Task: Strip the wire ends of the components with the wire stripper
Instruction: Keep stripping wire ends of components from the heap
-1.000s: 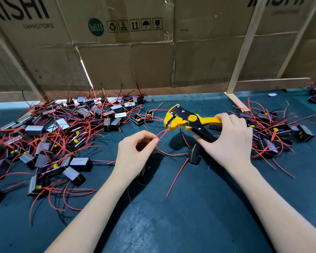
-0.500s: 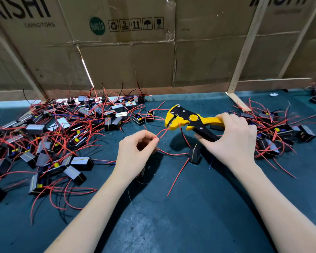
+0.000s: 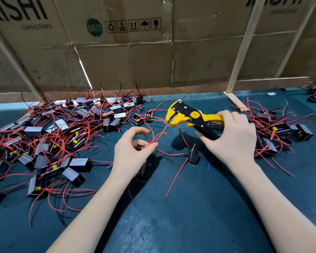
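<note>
Wire stripper, yellow and black, is held above the dark teal table in my right hand, whose fingers wrap its handles. Its head meets a red wire that my left hand pinches between thumb and fingertips. One component stands upright between my hands. Heaps of wired components lie left and right, and a cardboard wall closes the back.

On the worktop, one pile of components lies to my left and a second pile to my right. A single component stands between my hands. Cardboard panels stand behind everything.
</note>
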